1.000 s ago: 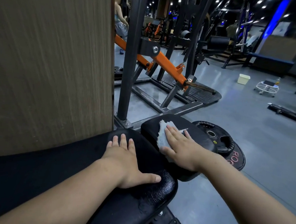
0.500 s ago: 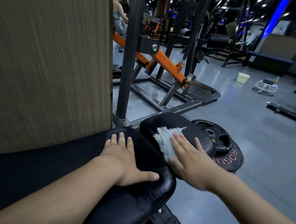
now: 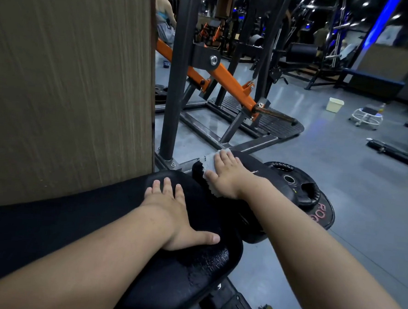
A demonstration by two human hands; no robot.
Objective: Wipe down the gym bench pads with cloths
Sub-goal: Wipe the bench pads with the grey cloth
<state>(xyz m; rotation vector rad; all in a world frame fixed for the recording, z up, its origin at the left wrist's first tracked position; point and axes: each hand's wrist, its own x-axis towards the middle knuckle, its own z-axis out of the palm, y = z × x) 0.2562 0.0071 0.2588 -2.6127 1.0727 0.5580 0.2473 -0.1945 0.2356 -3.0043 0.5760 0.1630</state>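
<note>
Head view, right hand [image 3: 226,178] fingers straight, pressing grey cloth [image 3: 209,161] on small black seat pad [image 3: 253,164], left hand [image 3: 170,212] fingers spread on long black pad [image 3: 203,269], black weight plates [image 3: 301,189] beside.

Cloth [image 3: 209,163] mostly under rt hand [image 3: 230,179]

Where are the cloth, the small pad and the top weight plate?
cloth [image 3: 209,162], head view, its bare far-left part.
small pad [image 3: 250,164], head view, its top near the far edge.
top weight plate [image 3: 297,184], head view, its face beside the centre hole.
</note>
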